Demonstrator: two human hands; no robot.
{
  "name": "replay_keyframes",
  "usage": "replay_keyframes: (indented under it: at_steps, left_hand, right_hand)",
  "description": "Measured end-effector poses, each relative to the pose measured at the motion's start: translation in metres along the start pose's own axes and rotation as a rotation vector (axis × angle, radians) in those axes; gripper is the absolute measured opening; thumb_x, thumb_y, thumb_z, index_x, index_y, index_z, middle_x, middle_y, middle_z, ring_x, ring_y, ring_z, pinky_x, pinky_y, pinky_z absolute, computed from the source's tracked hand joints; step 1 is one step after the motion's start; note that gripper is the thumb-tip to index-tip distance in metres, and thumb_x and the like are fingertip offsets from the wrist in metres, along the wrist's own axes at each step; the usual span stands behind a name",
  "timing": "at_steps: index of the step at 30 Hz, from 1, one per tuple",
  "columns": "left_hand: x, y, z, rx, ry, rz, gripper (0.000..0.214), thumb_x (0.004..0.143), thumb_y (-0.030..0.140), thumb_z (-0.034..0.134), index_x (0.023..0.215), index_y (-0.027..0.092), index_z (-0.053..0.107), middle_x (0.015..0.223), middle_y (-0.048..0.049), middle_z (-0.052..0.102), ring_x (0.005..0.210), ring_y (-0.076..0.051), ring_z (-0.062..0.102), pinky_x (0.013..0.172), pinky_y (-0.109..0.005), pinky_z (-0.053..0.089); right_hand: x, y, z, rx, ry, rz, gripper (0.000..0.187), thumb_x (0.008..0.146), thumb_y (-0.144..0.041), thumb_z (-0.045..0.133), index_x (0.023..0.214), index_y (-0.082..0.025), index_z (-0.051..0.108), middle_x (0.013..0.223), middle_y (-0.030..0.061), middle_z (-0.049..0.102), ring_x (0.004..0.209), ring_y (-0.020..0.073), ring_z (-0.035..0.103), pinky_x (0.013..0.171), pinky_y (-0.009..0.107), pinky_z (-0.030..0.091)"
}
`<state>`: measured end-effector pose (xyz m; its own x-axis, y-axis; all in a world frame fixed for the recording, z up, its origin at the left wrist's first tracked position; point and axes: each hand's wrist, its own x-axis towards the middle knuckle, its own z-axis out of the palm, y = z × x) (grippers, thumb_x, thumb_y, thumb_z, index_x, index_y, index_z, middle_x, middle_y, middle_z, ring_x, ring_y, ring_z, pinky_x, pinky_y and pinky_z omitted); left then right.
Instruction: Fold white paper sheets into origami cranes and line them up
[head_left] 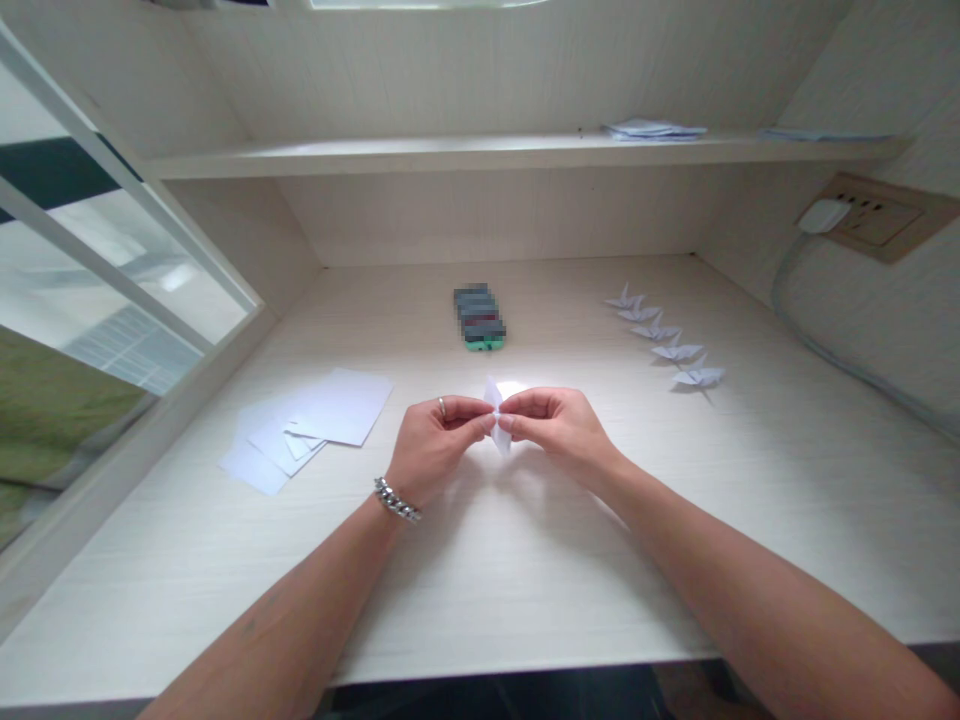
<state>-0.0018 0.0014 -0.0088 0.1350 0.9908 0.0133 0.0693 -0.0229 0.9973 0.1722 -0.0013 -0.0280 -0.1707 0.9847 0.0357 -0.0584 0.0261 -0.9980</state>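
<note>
A small piece of folded white paper (501, 438) stands upright between my two hands, just above the desk. My left hand (439, 440), with a ring and a chain bracelet, pinches it from the left between thumb and fingers. From the other side my right hand (559, 425) pinches it in the same way, so the fingertips of both hands nearly meet at its middle. My fingers cover the centre of the paper. Several folded paper cranes (697, 377) sit in a slanting row to the right, apart from my hands.
Loose white paper sheets (345, 405) overlap at the left. A phone (484, 342) with a green edge, its screen blurred, lies behind my hands. More papers (652, 130) rest on the shelf (420, 158). A plug with a grey cable (795, 335) hangs at the right wall; a window (127, 270) borders the left.
</note>
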Motion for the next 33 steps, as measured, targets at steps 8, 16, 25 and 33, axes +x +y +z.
replay_keyframes:
  at_steps: [8, 16, 25, 33]
  left_hand:
    - [0.0003, -0.0012, -0.0003, 0.039, 0.010, 0.006, 0.019, 0.062, 0.024, 0.082, 0.076, 0.013, 0.076, 0.076, -0.0076, 0.077, 0.069, -0.018, 0.070, 0.068, -0.027, 0.057]
    - [-0.0002, 0.0015, 0.0002, 0.050, 0.011, 0.002, 0.016, 0.061, 0.020, 0.081, 0.075, 0.014, 0.076, 0.077, -0.0070, 0.077, 0.073, -0.020, 0.072, 0.071, -0.029, 0.058]
    - [-0.0009, -0.0008, 0.0009, -0.025, 0.020, 0.011, 0.021, 0.056, 0.018, 0.085, 0.070, 0.014, 0.070, 0.073, -0.0041, 0.073, 0.069, -0.016, 0.069, 0.071, -0.028, 0.058]
    - [-0.0006, -0.0015, 0.0028, -0.144, 0.049, -0.007, 0.038, 0.049, 0.016, 0.088, 0.078, 0.015, 0.062, 0.070, -0.0002, 0.068, 0.066, -0.013, 0.066, 0.066, -0.024, 0.055]
  right_hand:
    - [-0.0004, -0.0026, 0.0012, -0.066, -0.002, -0.009, 0.017, 0.072, -0.024, 0.071, 0.086, -0.015, 0.076, 0.077, 0.0048, 0.075, 0.067, 0.0156, 0.067, 0.063, 0.027, 0.051]
    - [-0.0006, -0.0024, 0.0003, -0.111, -0.013, -0.033, 0.014, 0.073, -0.020, 0.068, 0.085, -0.016, 0.075, 0.077, 0.0042, 0.074, 0.069, 0.0156, 0.067, 0.064, 0.027, 0.051]
    - [0.0011, 0.0009, 0.0012, -0.024, 0.024, -0.044, 0.020, 0.069, -0.024, 0.076, 0.085, -0.016, 0.068, 0.077, 0.0039, 0.071, 0.070, 0.0166, 0.067, 0.065, 0.029, 0.054]
    - [-0.0006, -0.0022, 0.0024, -0.061, 0.060, -0.101, 0.022, 0.069, -0.023, 0.077, 0.084, -0.017, 0.062, 0.076, 0.0032, 0.068, 0.072, 0.0173, 0.066, 0.066, 0.030, 0.051]
